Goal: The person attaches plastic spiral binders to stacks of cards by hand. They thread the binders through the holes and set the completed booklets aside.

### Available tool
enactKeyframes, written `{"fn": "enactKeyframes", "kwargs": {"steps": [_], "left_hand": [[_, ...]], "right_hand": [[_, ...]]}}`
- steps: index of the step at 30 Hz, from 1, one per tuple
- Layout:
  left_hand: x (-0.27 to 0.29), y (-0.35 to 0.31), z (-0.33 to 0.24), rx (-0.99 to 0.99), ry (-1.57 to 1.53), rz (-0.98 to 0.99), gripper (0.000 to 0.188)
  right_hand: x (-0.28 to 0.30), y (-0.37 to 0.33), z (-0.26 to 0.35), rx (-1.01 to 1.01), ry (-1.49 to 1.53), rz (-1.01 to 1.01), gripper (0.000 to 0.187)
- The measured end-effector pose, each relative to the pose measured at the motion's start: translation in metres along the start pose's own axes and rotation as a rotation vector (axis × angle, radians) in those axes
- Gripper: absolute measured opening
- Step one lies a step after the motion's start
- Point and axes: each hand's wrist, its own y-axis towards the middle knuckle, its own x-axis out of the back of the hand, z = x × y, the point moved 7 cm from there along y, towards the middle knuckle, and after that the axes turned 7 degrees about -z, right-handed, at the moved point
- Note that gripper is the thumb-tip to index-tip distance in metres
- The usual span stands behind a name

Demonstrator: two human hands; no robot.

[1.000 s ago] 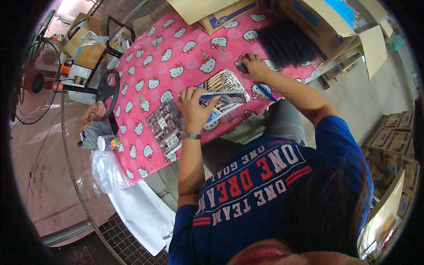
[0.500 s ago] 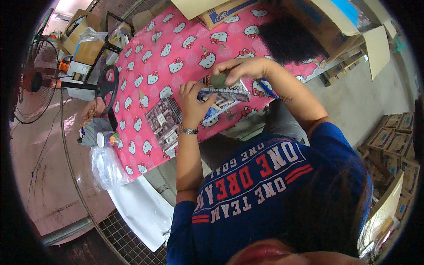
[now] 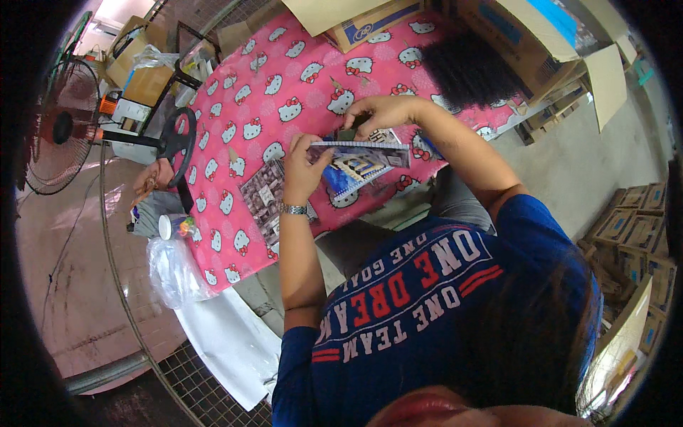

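Observation:
My left hand (image 3: 304,171) grips the left end of a spiral notebook (image 3: 388,154), its thumb on the near side. The notebook is tipped up, with its coil edge uppermost. Behind that edge, my right hand (image 3: 384,115) has its fingers curled round a small dark olive-green piece (image 3: 346,134) whose kind I cannot make out. Below the raised notebook lies another spiral notebook with a blue and yellow cover (image 3: 348,179). To the left, partly behind my left forearm, a grey patterned notebook (image 3: 263,199) rests on the pink cloth.
A pink patterned cloth (image 3: 249,128) covers the table. Black bristly material (image 3: 469,71) lies at the far right beside an open carton (image 3: 519,35). Another carton (image 3: 373,25) stands at the back. On the left are a fan (image 3: 62,128), a white-lidded jar (image 3: 167,227) and a clear plastic bag (image 3: 178,270).
The raised notebook has tilted, showing more of the blue and yellow cover beneath. My left hand has shifted slightly left; my right fingers have curled in more behind the coil edge.

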Motion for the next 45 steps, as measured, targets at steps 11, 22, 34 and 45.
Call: {"fn": "enactKeyframes", "kwargs": {"steps": [11,22,34,45], "left_hand": [[-0.012,0.0,-0.002,0.011,-0.087,0.1,0.028],[-0.02,0.005,0.015,0.122,-0.212,0.138,0.035],[-0.012,0.003,0.029,0.204,-0.325,0.027,0.022],[0.0,-0.021,0.028,0.298,-0.299,-0.39,0.028]], "right_hand": [[-0.01,-0.005,0.008,-0.014,-0.037,0.096,0.036],[-0.004,0.0,0.014,0.03,0.127,-0.039,0.036],[0.075,0.003,-0.002,-0.213,-1.185,-0.521,0.046],[0.048,-0.164,-0.102,-0.063,-1.671,-1.027,0.059]]}}
